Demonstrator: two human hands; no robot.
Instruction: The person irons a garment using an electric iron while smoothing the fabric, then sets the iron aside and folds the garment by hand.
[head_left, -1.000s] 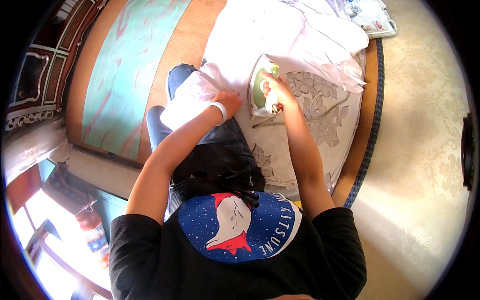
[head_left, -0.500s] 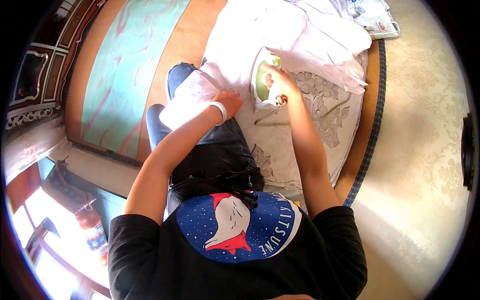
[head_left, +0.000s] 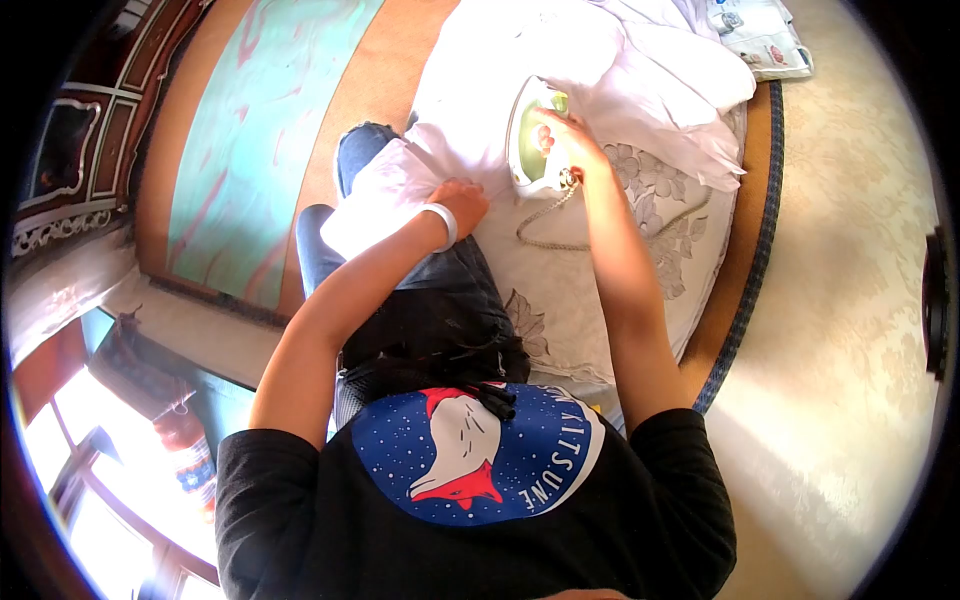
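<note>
My right hand is wrapped round the handle of a green and white clothes iron, which rests on a white cloth. From the iron's back end a braided cord curves over a flower-patterned cover. My left hand, with a white band at the wrist, is closed on the near part of the white cloth by my legs. Its fingertips are partly hidden. Part of this cloth lies across my jeans.
A turquoise marbled panel lies on the brown surface to the left. Dark carved furniture stands at far left. A printed white bag sits at upper right, beside patterned pale flooring. A dark braided edge borders the mat.
The iron in my right hand has slid forward, away from me, and its cord has followed slightly. My left hand has stayed nearly still on the cloth.
</note>
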